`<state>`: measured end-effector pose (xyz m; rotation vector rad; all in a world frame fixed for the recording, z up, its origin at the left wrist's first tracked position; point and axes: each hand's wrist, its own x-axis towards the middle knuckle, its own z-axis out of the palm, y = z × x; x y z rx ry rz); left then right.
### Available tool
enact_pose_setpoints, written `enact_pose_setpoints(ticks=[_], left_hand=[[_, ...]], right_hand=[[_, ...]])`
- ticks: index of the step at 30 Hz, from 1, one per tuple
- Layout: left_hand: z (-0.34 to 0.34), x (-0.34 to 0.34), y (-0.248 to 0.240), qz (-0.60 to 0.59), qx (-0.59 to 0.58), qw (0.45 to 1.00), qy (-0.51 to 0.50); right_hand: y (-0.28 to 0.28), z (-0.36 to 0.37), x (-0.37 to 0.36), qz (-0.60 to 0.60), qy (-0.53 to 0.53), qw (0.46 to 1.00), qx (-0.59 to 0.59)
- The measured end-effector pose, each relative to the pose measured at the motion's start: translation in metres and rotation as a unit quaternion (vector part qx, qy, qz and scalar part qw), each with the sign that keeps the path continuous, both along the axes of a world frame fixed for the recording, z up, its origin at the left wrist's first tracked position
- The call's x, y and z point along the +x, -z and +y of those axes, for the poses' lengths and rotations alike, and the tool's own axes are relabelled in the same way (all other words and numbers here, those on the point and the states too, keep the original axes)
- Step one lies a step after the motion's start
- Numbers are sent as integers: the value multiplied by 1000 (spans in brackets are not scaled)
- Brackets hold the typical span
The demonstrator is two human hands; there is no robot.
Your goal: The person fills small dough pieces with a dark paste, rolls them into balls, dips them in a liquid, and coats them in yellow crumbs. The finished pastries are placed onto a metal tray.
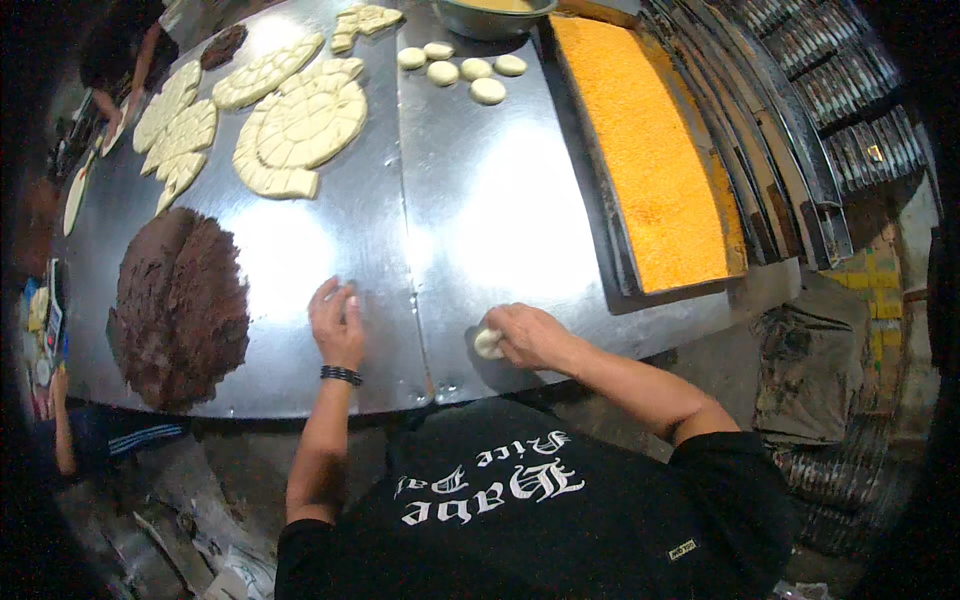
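Note:
My right hand (535,337) grips a small, pale dough ball (487,344) just above the metal table, near its front edge, with the fingers closed over its top and side. My left hand (337,327), with a dark bracelet at the wrist, is left of the table's seam; its fingers are loosely bent and apart, and nothing shows in them. Left of that hand lies a big mound of dark brown filling (180,305). Several rounded dough pieces (443,73) sit in a group at the far middle of the table.
Flat sheets of cut dough (305,125) cover the far left of the metal table (480,230). On the right stands a long tray of orange crumbs (650,150) beside stacked trays (770,130). A bowl (495,15) is at the far edge. Other people's arms (142,65) reach in at left.

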<state>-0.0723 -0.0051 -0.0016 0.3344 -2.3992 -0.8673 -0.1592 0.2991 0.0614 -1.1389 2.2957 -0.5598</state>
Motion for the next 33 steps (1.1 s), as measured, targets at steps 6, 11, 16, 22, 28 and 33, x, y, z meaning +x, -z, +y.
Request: enact_pose_setpoints(ticks=[6, 11, 16, 22, 28, 33], left_hand=[[7, -9, 9, -89, -147, 984, -51], [4, -9, 6, -96, -142, 984, -56], [11, -10, -4, -125, -131, 980, -80], [3, -6, -3, -138, -93, 982, -88], [1, -6, -3, -120, -60, 987, -84], [-3, -5, 16, -86, -60, 992, -69]], right_hand=[[-85, -18, -115, 28, -82, 994, -62], [-128, -38, -255, 494, 183, 726, -442], [17, -35, -307, 425, 213, 879, 31], [29, -164, -162, -1, 64, 972, -227], [40, -317, -183, 153, 121, 964, -183], [33, -368, -169, 108, 200, 973, -42]])
